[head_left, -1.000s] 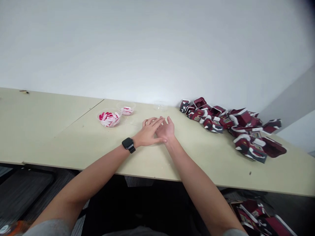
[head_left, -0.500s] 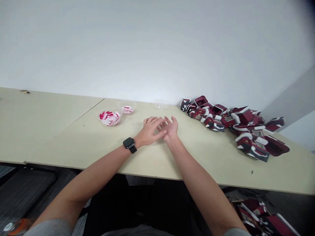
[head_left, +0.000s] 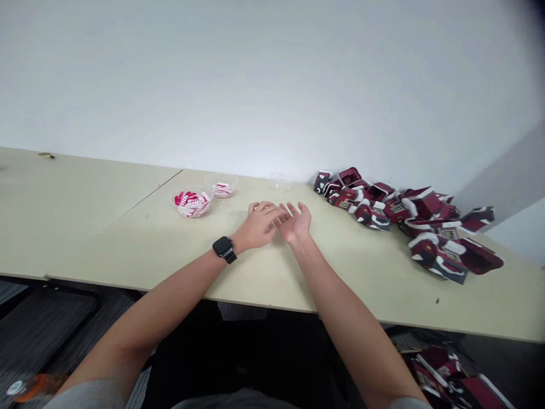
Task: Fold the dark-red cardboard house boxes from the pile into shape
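Observation:
My left hand [head_left: 256, 225], a black watch [head_left: 224, 250] on its wrist, reaches over the table with its back up and fingers loosely bent. Its fingertips meet the fingers of my right hand [head_left: 297, 223], which lies palm up with fingers spread. I see nothing held in either hand. To the left of them stands a clear bowl [head_left: 212, 196] of small white and red pieces [head_left: 193, 204]. A second clear bowl [head_left: 234, 180] behind it holds similar pieces [head_left: 222, 190]. Beyond my hands a faint transparent bowl [head_left: 280, 183] sits near the wall.
A heap of maroon, white and dark grey boxlike pieces [head_left: 398, 211] spreads over the right side of the table [head_left: 140, 244]. More such pieces [head_left: 438, 369] lie below the table at right. An orange bottle [head_left: 38, 387] is at lower left, near a chair [head_left: 55, 324].
My left hand has drawn slightly back from the right palm, and its thumb has pulled in toward its fingers. My right hand has shifted a little to the right, with its palm more exposed.

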Motion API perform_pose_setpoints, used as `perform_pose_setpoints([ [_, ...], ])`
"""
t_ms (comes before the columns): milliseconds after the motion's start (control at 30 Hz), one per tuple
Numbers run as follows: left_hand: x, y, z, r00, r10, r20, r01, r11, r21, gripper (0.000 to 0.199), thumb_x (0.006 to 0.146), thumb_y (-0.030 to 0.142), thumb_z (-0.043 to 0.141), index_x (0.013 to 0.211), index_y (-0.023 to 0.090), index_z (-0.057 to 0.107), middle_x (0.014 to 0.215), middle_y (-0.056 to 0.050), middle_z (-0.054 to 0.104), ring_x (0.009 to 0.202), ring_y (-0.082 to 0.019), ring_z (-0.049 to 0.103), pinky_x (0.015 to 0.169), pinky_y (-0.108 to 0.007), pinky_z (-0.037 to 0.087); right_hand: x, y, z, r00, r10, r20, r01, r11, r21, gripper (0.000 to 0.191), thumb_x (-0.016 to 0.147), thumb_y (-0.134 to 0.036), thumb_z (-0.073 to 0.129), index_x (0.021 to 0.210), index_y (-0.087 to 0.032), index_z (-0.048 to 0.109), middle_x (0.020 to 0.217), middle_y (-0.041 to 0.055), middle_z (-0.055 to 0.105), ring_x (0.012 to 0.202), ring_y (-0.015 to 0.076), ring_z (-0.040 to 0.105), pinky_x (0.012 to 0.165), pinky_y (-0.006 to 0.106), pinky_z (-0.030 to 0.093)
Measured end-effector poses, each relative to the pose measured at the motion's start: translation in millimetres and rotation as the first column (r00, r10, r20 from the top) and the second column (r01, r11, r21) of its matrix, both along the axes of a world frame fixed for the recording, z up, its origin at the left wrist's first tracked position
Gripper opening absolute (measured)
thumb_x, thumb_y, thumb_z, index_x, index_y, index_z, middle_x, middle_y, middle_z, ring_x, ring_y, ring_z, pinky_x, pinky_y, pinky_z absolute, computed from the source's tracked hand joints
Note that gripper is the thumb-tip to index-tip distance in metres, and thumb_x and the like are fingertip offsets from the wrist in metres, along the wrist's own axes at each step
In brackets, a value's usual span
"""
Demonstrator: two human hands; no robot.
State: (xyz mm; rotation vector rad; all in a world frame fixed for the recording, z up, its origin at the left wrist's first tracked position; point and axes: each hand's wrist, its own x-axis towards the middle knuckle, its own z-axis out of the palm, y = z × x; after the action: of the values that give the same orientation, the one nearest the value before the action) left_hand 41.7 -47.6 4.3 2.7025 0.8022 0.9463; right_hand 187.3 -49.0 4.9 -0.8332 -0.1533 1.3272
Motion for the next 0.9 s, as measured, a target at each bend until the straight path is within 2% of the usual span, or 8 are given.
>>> perform_pose_setpoints([
  [33, -1, 2, -0.3, 1.0, 0.027, 0.016, -0.027, 1.0, 0.01, 0.036, 0.099, 0.026, 0.051, 0.131, 0.024, 0.067, 0.132, -0.008, 0.071, 0.128, -0.027, 0.054, 0.108, -0.049, 0.031, 0, 1, -1.3, 1.0, 0.012, 0.013, -0.012, 1.0, 0.019, 0.005, 0.097, -0.027, 0.055, 0.093, -0.024, 0.057, 0.089, -0.001, 0.068, 0.066, 0.011, 0.062, 0.059, 0.023, 0.054],
  [167, -6, 9, 0.2, 0.984, 0.137, 0.112, -0.139, 0.99, 0.009, 0.034, 0.104, 0.028, 0.042, 0.114, 0.024, 0.075, 0.131, -0.006, 0.072, 0.127, -0.026, 0.053, 0.109, -0.049, 0.031, -4, 6, -7.3, 0.994, 0.046, 0.096, -0.056, 0.994, 0.096, 0.022, 0.089, -0.002, 0.062, 0.089, -0.023, 0.058, 0.08, -0.0039, 0.068, 0.065, 0.0084, 0.063, 0.06, 0.017, 0.056],
  [267, -11, 14, 0.4, 0.966, 0.165, 0.199, -0.175, 0.984, 0.03, 0.047, 0.103, 0.018, 0.033, 0.129, 0.023, 0.071, 0.146, -0.008, 0.063, 0.134, -0.026, 0.047, 0.111, -0.048, 0.034, -5, 7, -8.8, 0.992, 0.017, 0.125, -0.028, 0.996, 0.087, 0.016, 0.099, -0.012, 0.06, 0.087, -0.023, 0.058, 0.069, -0.0053, 0.063, 0.052, 0.0064, 0.056, 0.048, 0.013, 0.049],
  [367, -14, 16, 0.3, 0.963, 0.157, 0.221, -0.17, 0.985, 0.041, 0.052, 0.101, 0.019, 0.039, 0.148, 0.024, 0.059, 0.154, -0.009, 0.057, 0.137, -0.027, 0.044, 0.114, -0.049, 0.033, -2, 4, -5.4, 0.99, 0.002, 0.138, -0.013, 0.996, 0.084, 0.028, 0.108, -0.036, 0.049, 0.085, -0.022, 0.057, 0.05, -0.01, 0.042, 0.037, 0.0056, 0.031, 0.033, 0.014, 0.027],
  [533, -12, 17, -0.2, 0.958, 0.228, 0.175, -0.227, 0.973, -0.026, 0.047, 0.107, 0.028, 0.033, 0.14, 0.026, 0.066, 0.153, -0.008, 0.058, 0.138, -0.03, 0.041, 0.117, -0.052, 0.028, 6, -2, 3.3, 0.987, 0.04, 0.159, -0.056, 0.994, 0.096, 0.036, 0.102, -0.04, 0.043, 0.07, -0.023, 0.046, 0.043, -0.0122, 0.015, 0.037, 0.0091, 0.011, 0.032, 0.022, 0.012],
  [600, -13, 19, -1.7, 0.947, 0.262, 0.186, -0.261, 0.965, -0.028, 0.055, 0.102, 0.021, 0.037, 0.155, 0.022, 0.051, 0.16, -0.012, 0.049, 0.141, -0.031, 0.039, 0.117, -0.052, 0.029, 7, -3, 5.0, 0.985, 0.026, 0.169, -0.043, 0.994, 0.099, 0.028, 0.095, -0.034, 0.05, 0.069, -0.024, 0.043, 0.044, -0.0121, 0.016, 0.038, 0.0092, 0.012, 0.035, 0.022, 0.015],
  [700, -15, 26, -5.9, 0.942, 0.274, 0.191, -0.271, 0.962, -0.044, 0.081, 0.088, 0.018, 0.049, 0.166, 0.019, 0.028, 0.162, -0.016, 0.044, 0.142, -0.034, 0.039, 0.116, -0.053, 0.031, 5, -3, 5.3, 0.986, -0.006, 0.168, -0.01, 0.995, 0.095, 0.012, 0.086, -0.026, 0.054, 0.074, -0.023, 0.05, 0.052, -0.0093, 0.038, 0.044, 0.009, 0.033, 0.043, 0.02, 0.032],
  [900, -23, 39, -15.8, 0.938, 0.303, 0.168, -0.281, 0.949, -0.14, 0.083, 0.086, 0.023, 0.054, 0.164, 0.018, 0.029, 0.153, -0.017, 0.053, 0.138, -0.035, 0.044, 0.113, -0.057, 0.033, 20, -2, 17.6, 0.961, -0.142, 0.237, 0.106, 0.982, 0.158, 0.011, 0.074, -0.017, 0.061, 0.084, -0.022, 0.06, 0.069, -0.0067, 0.056, 0.059, 0.0092, 0.052, 0.056, 0.02, 0.044],
])
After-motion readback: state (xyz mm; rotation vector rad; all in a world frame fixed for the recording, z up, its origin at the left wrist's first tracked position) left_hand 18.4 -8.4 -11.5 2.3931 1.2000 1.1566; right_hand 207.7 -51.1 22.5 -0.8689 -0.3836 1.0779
